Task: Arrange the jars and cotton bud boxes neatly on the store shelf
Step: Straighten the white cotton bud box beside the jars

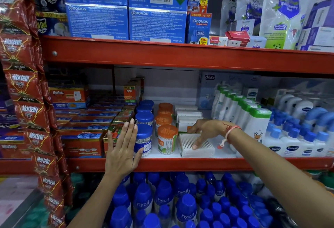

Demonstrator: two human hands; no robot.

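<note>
Left fingers (129, 128) flat, released, against front blue jar (144, 140). Right fingers (196, 143) pressing, not gripping, bud box (197, 145), two places right of jar, at shelf (198, 164) front. Advise: square box with rear stack, nudge jar into row.

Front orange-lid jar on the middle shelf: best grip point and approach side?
Probably the orange lid, taken from the front and above. The orange-lid jar stands upright at the shelf edge, with the blue-lid jar and cotton bud box close on either side, leaving little room for fingers around its body.
</note>
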